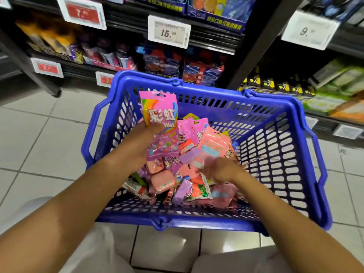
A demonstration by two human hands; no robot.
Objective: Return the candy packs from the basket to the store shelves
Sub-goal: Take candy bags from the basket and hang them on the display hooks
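2 hands [137,142] in basket [275,154]

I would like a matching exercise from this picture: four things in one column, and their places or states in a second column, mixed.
Things:
1. Skittles pack
2. pink tin
3. blue basket
4. price tag reading 15.99

Places or states:
A. on the tiled floor, before the shelves
B. fixed to a shelf edge
C. gripped upright by the left hand
D. lying among the candy in the basket

Pairs: 1-C, 2-D, 3-A, 4-B
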